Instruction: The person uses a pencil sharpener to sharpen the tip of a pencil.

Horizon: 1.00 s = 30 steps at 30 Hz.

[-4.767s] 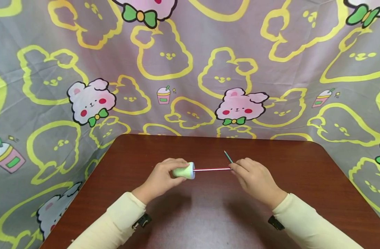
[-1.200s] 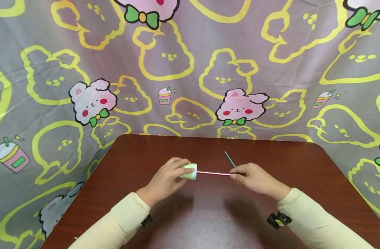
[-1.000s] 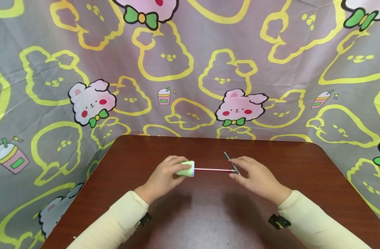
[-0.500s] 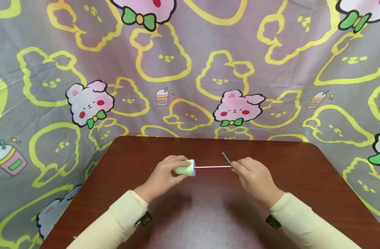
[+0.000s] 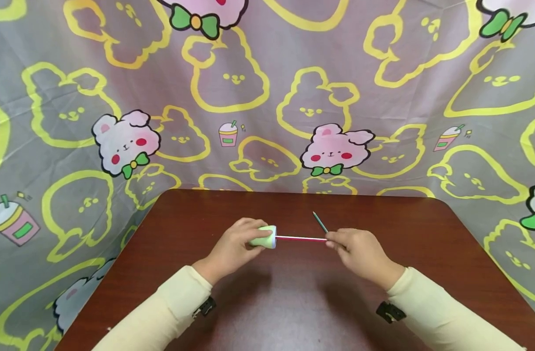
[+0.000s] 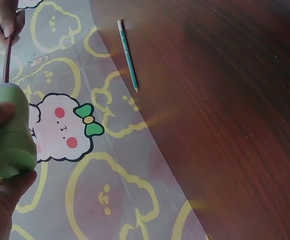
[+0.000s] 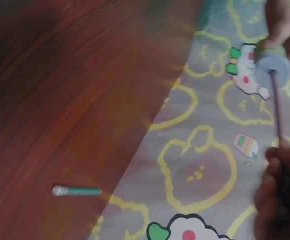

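Observation:
My left hand (image 5: pixel 228 252) grips a green, waisted pencil sharpener (image 5: pixel 263 238) with a pale blue end, fingers over it and thumb below. A red and white pencil (image 5: pixel 300 238) runs level from the middle of that end to my right hand (image 5: pixel 361 251). Thumb and fingers of the right hand pinch the pencil's far end. In the right wrist view the sharpener's round face (image 7: pixel 274 71) shows the pencil entering it; the pencil's tip is hidden inside. The left wrist view shows the sharpener's green body (image 6: pixel 12 132) close up.
A teal pencil (image 5: pixel 320 222) lies on the dark red-brown table (image 5: pixel 232 209), beyond the right hand, its point facing away. Behind the table hangs a grey curtain (image 5: pixel 267 122) with cartoon rabbits and yellow outlines.
About a second ago my right fingers parted around the pencil's end; they pinch it again, and the hand has rolled over since half a second ago. The left hand keeps its grip.

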### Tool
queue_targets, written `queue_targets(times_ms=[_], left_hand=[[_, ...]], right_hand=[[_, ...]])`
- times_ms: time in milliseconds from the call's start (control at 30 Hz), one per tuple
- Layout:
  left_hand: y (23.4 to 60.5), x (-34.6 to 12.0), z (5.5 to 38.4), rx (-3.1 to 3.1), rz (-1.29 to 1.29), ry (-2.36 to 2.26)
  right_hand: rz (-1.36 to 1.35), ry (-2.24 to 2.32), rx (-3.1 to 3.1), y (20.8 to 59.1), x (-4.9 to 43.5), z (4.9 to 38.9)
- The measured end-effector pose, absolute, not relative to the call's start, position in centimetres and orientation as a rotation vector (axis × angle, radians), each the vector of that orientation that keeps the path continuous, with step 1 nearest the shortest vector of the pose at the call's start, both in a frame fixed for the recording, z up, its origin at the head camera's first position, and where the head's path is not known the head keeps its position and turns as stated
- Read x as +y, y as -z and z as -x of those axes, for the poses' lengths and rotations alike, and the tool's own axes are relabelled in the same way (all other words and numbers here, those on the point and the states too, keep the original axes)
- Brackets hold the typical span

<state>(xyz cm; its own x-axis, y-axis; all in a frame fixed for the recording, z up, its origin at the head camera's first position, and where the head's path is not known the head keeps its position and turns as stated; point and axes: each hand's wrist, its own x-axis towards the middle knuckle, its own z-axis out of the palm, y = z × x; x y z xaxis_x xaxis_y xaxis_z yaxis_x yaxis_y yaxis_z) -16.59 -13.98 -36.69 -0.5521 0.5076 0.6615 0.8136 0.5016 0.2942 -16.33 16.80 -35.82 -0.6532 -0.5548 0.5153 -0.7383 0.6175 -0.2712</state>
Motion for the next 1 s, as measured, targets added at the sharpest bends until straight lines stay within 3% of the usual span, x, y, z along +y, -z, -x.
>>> queue_targets(times_ms=[133, 233, 433, 667, 1000], left_hand=[[36.8, -14.0, 16.7, -2.215, 1.146, 0.762], [36.5, -14.0, 16.7, -2.208, 1.155, 0.766], [35.9, -13.9, 16.7, -2.252, 1.096, 0.820], [35.6, -14.1, 16.8, -2.326, 0.993, 0.978], [34.8, -13.9, 16.6, -2.362, 0.975, 1.076]], right_hand=[[-0.837, -1.341, -2.949, 34.2, 17.1, 16.3], [-0.727, -1.543, -3.044, 33.5, 17.2, 16.4], [-0.751, -1.098, -2.897, 33.6, 16.7, 16.0], [-1.053, -0.362, -2.168, 35.2, 16.9, 16.8], [-1.098, -0.261, -1.780, 36.2, 16.7, 18.1]])
